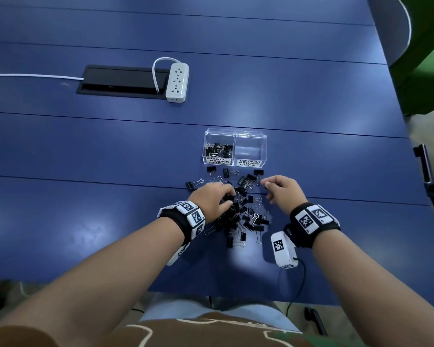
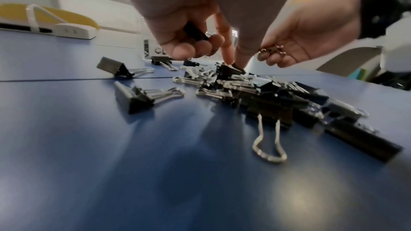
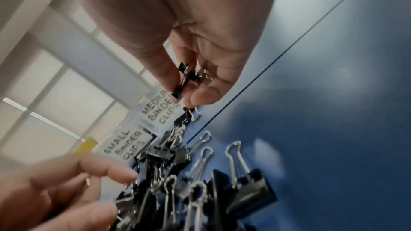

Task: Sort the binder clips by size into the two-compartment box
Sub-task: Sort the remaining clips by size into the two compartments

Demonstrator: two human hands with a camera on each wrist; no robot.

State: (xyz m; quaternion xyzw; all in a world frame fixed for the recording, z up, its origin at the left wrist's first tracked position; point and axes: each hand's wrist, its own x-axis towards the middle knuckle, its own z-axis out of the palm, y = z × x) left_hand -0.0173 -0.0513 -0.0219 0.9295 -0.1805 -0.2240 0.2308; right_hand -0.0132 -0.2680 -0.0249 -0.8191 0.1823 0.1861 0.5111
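Observation:
A clear two-compartment box (image 1: 250, 136) stands past a pile of black binder clips (image 1: 241, 219) on the blue table. Its left half, labelled SMALL BINDER CLIPS (image 3: 126, 147), holds several clips; the MEDIUM half (image 1: 249, 150) looks empty. My left hand (image 1: 227, 197) is down on the pile. Its curled fingers hold a black clip (image 2: 195, 32), while the index finger and thumb touch another clip (image 2: 229, 70). My right hand (image 1: 267, 191) hovers right of the pile, just in front of the box. It pinches small black clips (image 3: 184, 80) between thumb and fingers.
A white power strip (image 1: 177, 82) and a black cable hatch (image 1: 120, 80) lie far back on the left. Loose clips (image 1: 194, 184) are scattered between pile and box. The table's right edge (image 1: 411, 136) borders a green chair.

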